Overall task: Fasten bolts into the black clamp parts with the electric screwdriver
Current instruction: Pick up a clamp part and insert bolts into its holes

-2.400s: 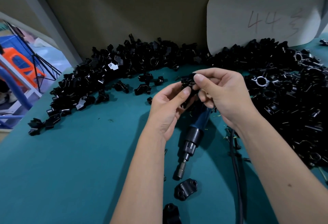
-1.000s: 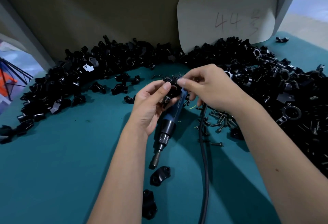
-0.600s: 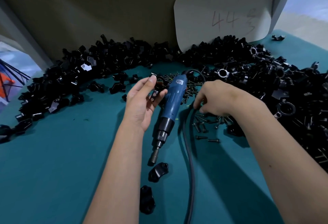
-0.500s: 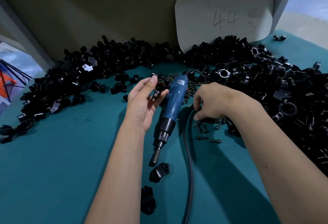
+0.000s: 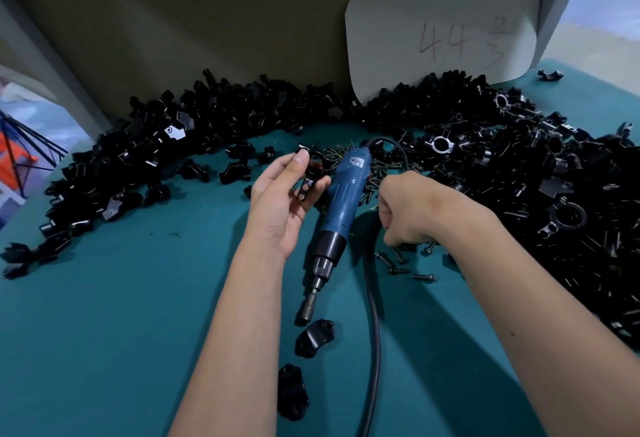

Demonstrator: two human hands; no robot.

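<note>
My left hand (image 5: 282, 204) pinches a black clamp part (image 5: 311, 176) between thumb and fingers, raised above the teal table (image 5: 121, 315). Just right of it the blue electric screwdriver (image 5: 341, 209) lies on the table, bit pointing toward me. My right hand (image 5: 410, 211) is down over the loose black bolts (image 5: 398, 261) to the right of the screwdriver, fingers curled; what the fingertips hold is hidden. Two black clamp caps (image 5: 313, 338) (image 5: 292, 391) lie near the screwdriver's tip.
A big curved heap of black clamp parts (image 5: 536, 194) runs along the back and right side. The screwdriver's black cable (image 5: 374, 350) trails toward me between my arms. A white card (image 5: 443, 27) marked 44 leans on the back wall.
My right hand left the clamp part and dropped to the bolts on the right. The left hand keeps holding the part. The screwdriver stays where it lay.
</note>
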